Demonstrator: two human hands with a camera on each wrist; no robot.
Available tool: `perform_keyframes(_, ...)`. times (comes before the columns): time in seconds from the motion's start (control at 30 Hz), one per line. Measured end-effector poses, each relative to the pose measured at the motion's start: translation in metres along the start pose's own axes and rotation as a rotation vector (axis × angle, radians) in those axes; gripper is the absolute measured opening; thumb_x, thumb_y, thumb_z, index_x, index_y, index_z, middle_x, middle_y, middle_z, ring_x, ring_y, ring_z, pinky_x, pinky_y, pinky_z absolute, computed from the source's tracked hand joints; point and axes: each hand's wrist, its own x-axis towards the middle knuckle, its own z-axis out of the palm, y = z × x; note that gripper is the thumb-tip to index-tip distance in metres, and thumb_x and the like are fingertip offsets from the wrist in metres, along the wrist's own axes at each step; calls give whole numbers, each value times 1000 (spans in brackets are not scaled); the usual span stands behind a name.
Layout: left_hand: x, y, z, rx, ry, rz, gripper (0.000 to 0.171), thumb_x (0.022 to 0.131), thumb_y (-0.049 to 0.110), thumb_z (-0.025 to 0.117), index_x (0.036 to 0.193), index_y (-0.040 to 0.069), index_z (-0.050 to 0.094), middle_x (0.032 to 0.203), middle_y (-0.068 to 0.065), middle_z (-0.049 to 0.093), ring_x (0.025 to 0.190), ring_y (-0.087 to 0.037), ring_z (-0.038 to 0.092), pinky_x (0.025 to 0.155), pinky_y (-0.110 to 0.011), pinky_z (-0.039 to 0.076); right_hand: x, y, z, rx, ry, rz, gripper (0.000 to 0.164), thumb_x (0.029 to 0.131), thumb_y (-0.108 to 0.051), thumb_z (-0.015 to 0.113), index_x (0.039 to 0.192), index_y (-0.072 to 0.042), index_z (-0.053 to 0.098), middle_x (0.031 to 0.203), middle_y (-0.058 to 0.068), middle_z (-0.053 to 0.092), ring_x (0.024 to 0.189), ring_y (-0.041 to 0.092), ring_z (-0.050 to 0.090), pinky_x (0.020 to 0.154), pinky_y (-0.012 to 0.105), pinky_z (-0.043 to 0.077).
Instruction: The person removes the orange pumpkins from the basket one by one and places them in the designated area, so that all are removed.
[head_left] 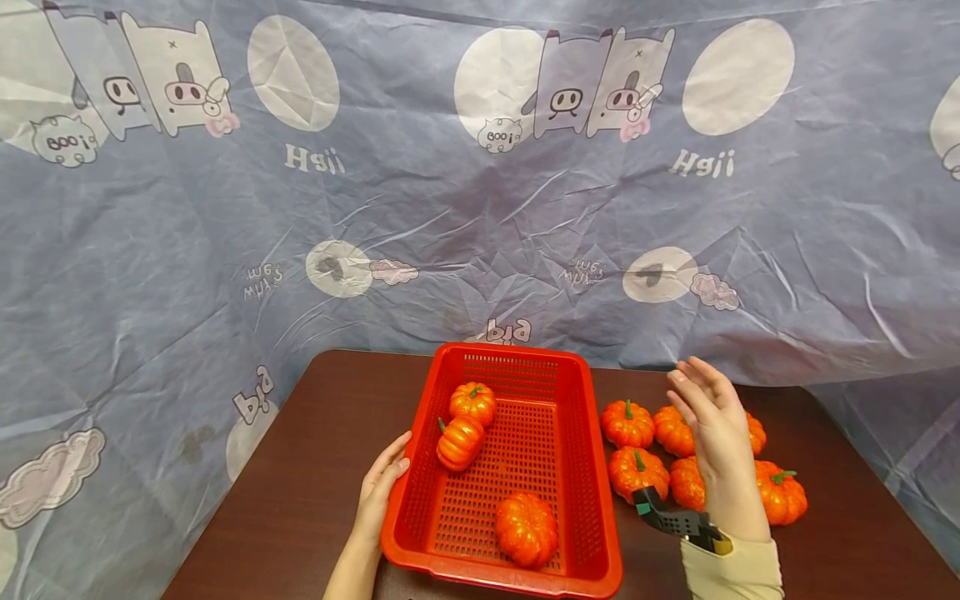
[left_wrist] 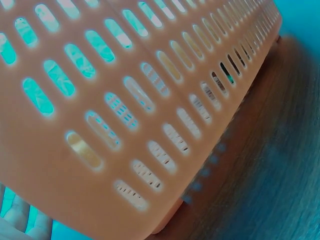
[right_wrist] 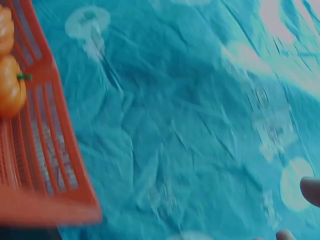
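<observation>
My left hand (head_left: 377, 493) touches the left rim of a red plastic basket (head_left: 604, 492), thumb and fingertips at its outer edge. In the left wrist view the slotted basket wall (left_wrist: 125, 155) fills most of the picture, with a few fingers (left_wrist: 41, 227) at the lower left. Inside the basket, two small orange pumpkins (head_left: 460, 443) lie together at the left and a larger pumpkin (head_left: 527, 530) sits near the front. My right hand (head_left: 716, 425) is raised with extended fingers and holds nothing. It overlaps a group of several pumpkins (head_left: 638, 472) right of the basket.
The dark brown table (head_left: 315, 433) carries the basket and the pumpkins. A grey-blue cartoon cloth (head_left: 420, 200) hangs behind the table and along its left side. A dark wrist camera mount (head_left: 678, 522) is strapped to the right wrist, by a pale sleeve (head_left: 731, 571).
</observation>
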Motion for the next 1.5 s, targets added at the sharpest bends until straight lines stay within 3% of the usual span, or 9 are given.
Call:
perform_keyframes(0.2, 2, -2, -1, 12, 23, 1, 47, 98, 10, 43, 141, -4, 35, 130, 0, 53, 109, -17, 56, 88, -31, 48, 2, 1, 44, -175, -112, 39, 36, 93, -8, 56, 126, -9, 41, 115, 1, 50, 101, 5, 54, 89, 20, 45)
perform_keyframes(0.3, 1, -1, 0, 8, 34, -7, 47, 97, 10, 44, 141, -5, 35, 130, 1, 54, 109, -16, 57, 88, -31, 48, 3, 4, 64, -242, -165, 68, 45, 95, -11, 55, 135, -4, 35, 124, 6, 45, 104, 6, 53, 90, 20, 44)
perform_keyframes(0.43, 1, 1, 1, 5, 45, -15, 47, 97, 9, 44, 141, -5, 35, 129, 1, 54, 108, -17, 57, 88, -31, 48, 3, 14, 86, -286, -229, 97, 53, 95, -9, 53, 140, 3, 28, 131, 12, 41, 107, 7, 53, 92, 22, 43)
perform_keyframes(0.63, 2, -5, -1, 8, 39, -3, 46, 97, 9, 43, 141, -4, 36, 129, 1, 54, 107, -16, 57, 87, -30, 49, 1, 35, 113, -300, -297, 122, 51, 92, -6, 57, 137, 2, 34, 132, 16, 45, 106, 11, 55, 94, 29, 42)
perform_keyframes(0.93, 2, -6, -1, 8, 34, 11, 46, 97, 9, 43, 140, -5, 35, 129, 1, 54, 108, -15, 57, 87, -29, 49, -8, 60, 129, -354, -411, 178, 50, 91, -12, 60, 135, -1, 38, 133, 19, 45, 119, 28, 47, 101, 43, 36)
perform_keyframes(1.17, 2, -5, -1, 8, 34, 8, 46, 97, 9, 43, 140, -6, 34, 128, 1, 55, 108, -16, 57, 87, -29, 48, -14, 77, 134, -369, -414, 188, 47, 89, -12, 62, 131, -2, 44, 128, 17, 51, 114, 28, 52, 99, 44, 38)
perform_keyframes(1.5, 1, -3, -1, 17, 23, 3, 47, 98, 10, 43, 141, -5, 33, 131, -1, 52, 110, -16, 56, 88, -30, 48, -24, 108, 144, -514, -471, 212, 45, 86, -18, 67, 125, -2, 50, 125, 15, 53, 114, 32, 52, 91, 45, 44)
